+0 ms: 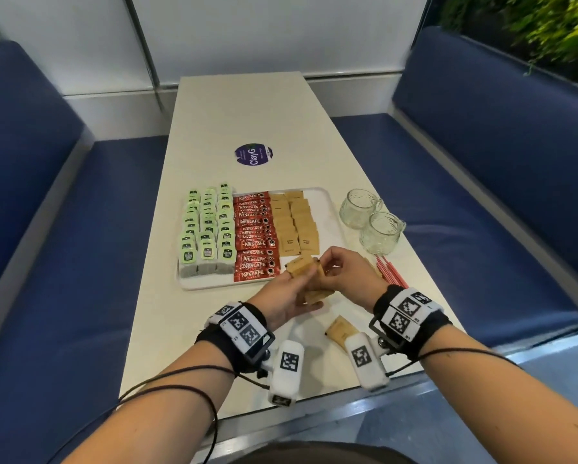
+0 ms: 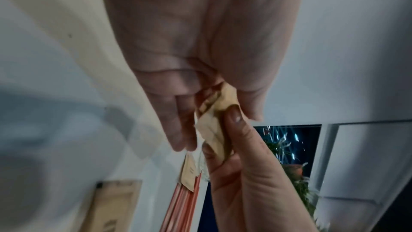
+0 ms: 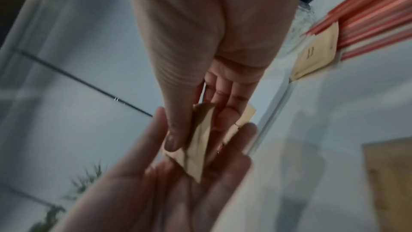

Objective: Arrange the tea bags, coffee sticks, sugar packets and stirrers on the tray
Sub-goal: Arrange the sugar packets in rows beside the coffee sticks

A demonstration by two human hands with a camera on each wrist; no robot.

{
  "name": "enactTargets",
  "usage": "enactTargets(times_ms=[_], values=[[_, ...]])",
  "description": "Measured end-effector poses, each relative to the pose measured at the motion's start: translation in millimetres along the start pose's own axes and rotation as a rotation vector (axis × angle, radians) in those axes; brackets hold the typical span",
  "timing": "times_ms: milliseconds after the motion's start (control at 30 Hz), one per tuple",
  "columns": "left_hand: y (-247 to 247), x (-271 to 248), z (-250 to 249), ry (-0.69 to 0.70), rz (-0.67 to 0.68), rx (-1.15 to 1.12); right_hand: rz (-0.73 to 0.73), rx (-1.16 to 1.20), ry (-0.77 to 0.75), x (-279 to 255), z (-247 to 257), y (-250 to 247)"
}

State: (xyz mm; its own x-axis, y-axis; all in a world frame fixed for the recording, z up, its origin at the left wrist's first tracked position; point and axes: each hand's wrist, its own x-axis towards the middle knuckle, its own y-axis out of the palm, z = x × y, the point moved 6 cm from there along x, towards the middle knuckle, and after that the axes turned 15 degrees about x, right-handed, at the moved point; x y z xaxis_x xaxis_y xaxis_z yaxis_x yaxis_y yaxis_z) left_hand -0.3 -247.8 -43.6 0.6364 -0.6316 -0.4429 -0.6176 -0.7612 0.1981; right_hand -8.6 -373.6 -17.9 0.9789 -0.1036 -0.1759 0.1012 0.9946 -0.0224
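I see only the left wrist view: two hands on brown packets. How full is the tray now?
Observer: Tea bags, coffee sticks and sugar packets fill rows on the tray; its right strip is bare.
Operator: Are the stirrers on it?
Observer: No, the stirrers lie on the table, right of the tray.
Operator: What stands near them?
Observer: Two glass mugs, just beyond them.

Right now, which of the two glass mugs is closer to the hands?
The nearer glass mug, right of the tray and just beyond the red stirrers. The other mug stands behind it, farther up the table.
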Motion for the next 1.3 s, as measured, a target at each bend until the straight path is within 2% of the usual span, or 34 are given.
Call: enactTargets(times_ms=[67, 133, 233, 300, 400, 500, 767, 933, 1067, 1133, 1200, 1300], values=[[6, 3, 3, -0.031, -0.018, -0.085, 0.007, -0.147, -0.012, -3, 2, -3], [10, 4, 7, -0.065, -0.039, -0.064, -0.004, -0.259, -0.027, -4, 4, -6], [4, 4, 13, -0.115, -0.164, -0.041, 0.039, -0.325, 0.007, -7, 1, -15], [-6, 4, 17, -0.14, -0.256, -0.011, 0.15, -0.46, 0.056, -11, -5, -20], [-19, 3, 21, -0.177, -0.304, 0.041, 0.415, -0.744, 0.166, -22, -26, -22], [-27, 3, 25, -0.192, -0.332, -0.004, 0.516, -0.871, 0.191, -25, -42, -21], [-45, 18, 22, -0.187, -0.31, -0.028, 0.419, -0.826, 0.155, -4, -46, -15], [-53, 25, 18, -0.221, -0.291, 0.021, 0.407, -0.652, 0.257, 13, -42, -18], [-54, 25, 13, -0.226, -0.25, 0.042, 0.368, -0.428, 0.189, 26, -12, -13], [-54, 24, 10, -0.23, -0.227, 0.077, 0.373, -0.401, 0.132, 34, 3, -3], [-51, 24, 8, -0.222, -0.154, 0.08, 0.382, -0.408, 0.09, 41, 14, 8], [-46, 29, 1, -0.138, -0.01, 0.051, 0.34, -0.411, 0.057, 52, 23, 13]])
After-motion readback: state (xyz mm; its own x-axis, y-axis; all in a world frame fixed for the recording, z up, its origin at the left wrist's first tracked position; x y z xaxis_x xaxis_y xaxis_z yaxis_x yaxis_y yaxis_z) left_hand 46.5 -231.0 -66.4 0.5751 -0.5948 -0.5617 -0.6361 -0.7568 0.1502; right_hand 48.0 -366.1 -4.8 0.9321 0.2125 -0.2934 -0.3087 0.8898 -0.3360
